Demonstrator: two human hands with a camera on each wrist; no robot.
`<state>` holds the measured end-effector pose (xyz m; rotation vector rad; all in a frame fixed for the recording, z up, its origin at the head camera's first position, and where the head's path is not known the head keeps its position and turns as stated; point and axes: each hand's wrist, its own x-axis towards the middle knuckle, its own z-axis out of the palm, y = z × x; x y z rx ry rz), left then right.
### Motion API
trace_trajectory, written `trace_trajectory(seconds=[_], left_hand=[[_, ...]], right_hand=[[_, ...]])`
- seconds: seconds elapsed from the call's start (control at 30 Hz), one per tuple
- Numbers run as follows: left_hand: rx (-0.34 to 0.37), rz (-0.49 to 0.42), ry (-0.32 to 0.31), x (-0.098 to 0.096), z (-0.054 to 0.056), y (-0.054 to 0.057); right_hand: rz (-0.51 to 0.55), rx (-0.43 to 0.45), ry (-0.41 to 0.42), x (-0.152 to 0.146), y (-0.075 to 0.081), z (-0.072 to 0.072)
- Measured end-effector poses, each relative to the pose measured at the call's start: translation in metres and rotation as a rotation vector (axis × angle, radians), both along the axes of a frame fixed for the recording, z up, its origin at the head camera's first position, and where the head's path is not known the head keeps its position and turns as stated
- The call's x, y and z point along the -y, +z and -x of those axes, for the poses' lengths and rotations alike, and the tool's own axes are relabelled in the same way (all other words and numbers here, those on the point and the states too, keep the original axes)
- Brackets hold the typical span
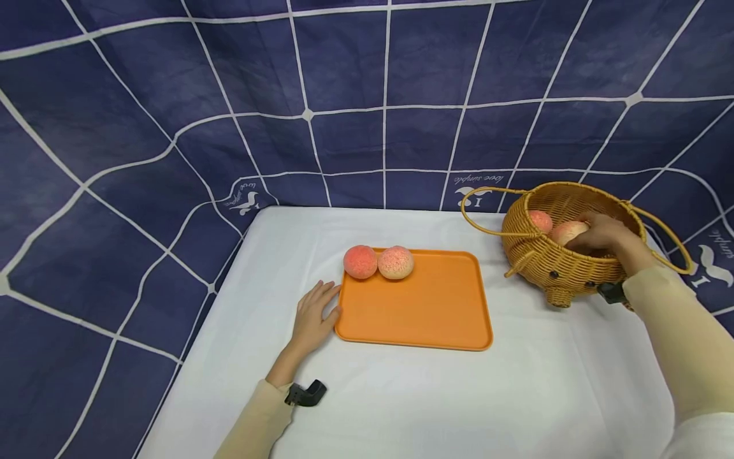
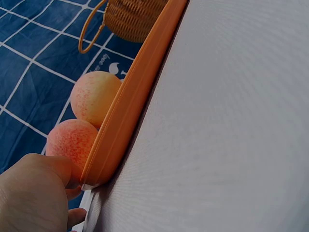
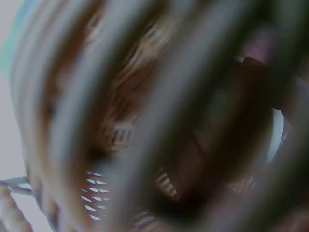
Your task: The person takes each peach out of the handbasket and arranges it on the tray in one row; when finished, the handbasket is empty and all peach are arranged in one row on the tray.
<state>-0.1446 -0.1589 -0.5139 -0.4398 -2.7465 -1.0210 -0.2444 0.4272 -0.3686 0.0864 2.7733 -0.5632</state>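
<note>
We see navy cloth (image 1: 344, 57) ruled into squares by white lines and printed with white lettering, and a plain white tablecloth (image 1: 516, 395). On the solid orange tray (image 1: 418, 312), we find a coral-pink peach (image 1: 360, 262) and a speckled peach (image 1: 395, 262), pink over cream. The golden-tan wicker basket (image 1: 564, 271), woven in pattern and dotted with black eyes (image 1: 554, 275), shows us a coral peach (image 1: 540, 221) and a creamy peach (image 1: 566, 233). Both sleeves (image 1: 676, 325) are beige.

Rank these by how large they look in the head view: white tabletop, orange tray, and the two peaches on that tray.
1. White tabletop
2. Orange tray
3. Left peach and right peach: too alike to rank.
</note>
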Motion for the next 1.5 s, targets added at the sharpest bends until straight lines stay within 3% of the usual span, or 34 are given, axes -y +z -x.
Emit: trace_trajectory(seconds=[0.47,0.63,0.87,1.2,1.5], left_hand=[[-0.001,0.005,0.001,-0.001,-0.001,0.002],[0.009,0.008,0.003,0.0,-0.001,0.001],[0.006,0.012,0.001,0.001,0.0,0.0],[0.009,-0.002,-0.003,0.0,0.0,0.001],[0.011,0.007,0.0,0.0,0.001,-0.001]], right_hand=[[0.374,-0.283,-0.121,0.021,0.04,-0.031],[0.508,-0.349,-0.148,0.035,0.046,-0.046],[0.612,-0.46,-0.117,0.064,0.048,-0.061],[0.707,-0.423,-0.078,0.113,0.041,-0.068],[1.109,-0.349,0.074,0.153,0.018,-0.064]])
